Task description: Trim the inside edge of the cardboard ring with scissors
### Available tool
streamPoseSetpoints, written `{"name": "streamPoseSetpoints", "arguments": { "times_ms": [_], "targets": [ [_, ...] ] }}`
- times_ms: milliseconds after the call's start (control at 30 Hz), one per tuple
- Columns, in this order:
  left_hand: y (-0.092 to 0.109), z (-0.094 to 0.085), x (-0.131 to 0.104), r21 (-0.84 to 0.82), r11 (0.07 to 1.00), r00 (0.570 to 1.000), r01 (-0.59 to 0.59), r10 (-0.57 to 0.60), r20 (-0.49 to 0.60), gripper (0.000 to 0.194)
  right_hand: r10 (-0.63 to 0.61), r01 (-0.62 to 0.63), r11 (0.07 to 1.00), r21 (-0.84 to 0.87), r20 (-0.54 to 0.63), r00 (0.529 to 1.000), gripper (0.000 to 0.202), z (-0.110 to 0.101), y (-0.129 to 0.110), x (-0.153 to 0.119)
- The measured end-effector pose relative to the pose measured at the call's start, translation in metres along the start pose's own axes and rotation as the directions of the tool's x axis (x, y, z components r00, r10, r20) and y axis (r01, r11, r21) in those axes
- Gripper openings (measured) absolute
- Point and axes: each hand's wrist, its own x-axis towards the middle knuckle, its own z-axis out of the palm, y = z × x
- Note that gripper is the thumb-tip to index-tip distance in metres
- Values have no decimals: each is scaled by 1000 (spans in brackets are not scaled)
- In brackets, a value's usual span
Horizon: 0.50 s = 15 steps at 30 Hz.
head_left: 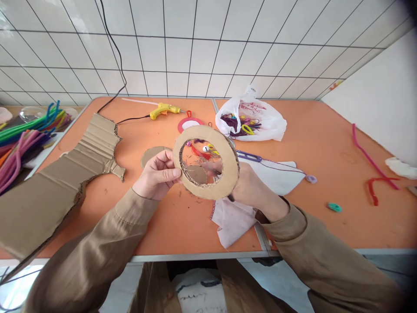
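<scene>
A flat cardboard ring (230, 161) is held up over the table, its inner edge rough and showing corrugation. My left hand (159, 174) pinches its left side between thumb and fingers. Behind the ring's right side is my right hand (249, 184), closed, with its fingers mostly hidden. A dark, thin tool shows partly through the hole and below the rim near that hand; its kind is not clear. Through the opening I see a small cardboard disc (197, 174) on the table among dark scraps. Another cardboard disc (152, 154) lies behind my left hand.
A large cut cardboard sheet (58, 187) covers the left side. Farther back are a yellow glue gun (163, 111) with a cord, a red-rimmed ring (190, 124) and a white plastic bag (270, 124) of yarn. White cloth (280, 178) and pipe cleaners (374, 158) lie to the right.
</scene>
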Motion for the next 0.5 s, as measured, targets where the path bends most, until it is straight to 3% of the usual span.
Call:
{"name": "streamPoseSetpoints", "arguments": {
  "times_ms": [67, 100, 167, 233, 300, 400, 500],
  "targets": [
    [-1, 3, -1, 2, 1000, 1000, 11, -11, 20, 33, 155, -142, 944, 299, -20, 988, 16, 6, -1, 0],
    [-2, 4, -1, 5, 1000, 999, 14, -14, 31, 33, 230, -197, 868, 455, -17, 973, 16, 10, -2, 0],
    [-4, 7, 0, 22, 1000, 999, 5, -6, 40, 32, 383, -349, 611, 710, 121, 916, 28, 19, -5, 1],
    [-7, 9, 0, 57, 998, 1000, -18, 17, 23, 30, 447, -435, 388, 813, 246, 860, 37, 27, -11, 3],
    [-10, 11, 0, 104, 993, 999, -51, 52, -3, 29, 432, -428, 282, 859, 284, 856, 41, 33, -16, 6],
    [-14, 15, 0, 189, 977, 994, -95, 103, -30, 29, 405, -408, 245, 879, 290, 867, 37, 39, -19, 10],
    [-16, 20, -1, 264, 960, 994, -87, 103, -47, 28, 379, -399, 319, 860, 270, 885, 30, 39, -18, 12]
  ]
}}
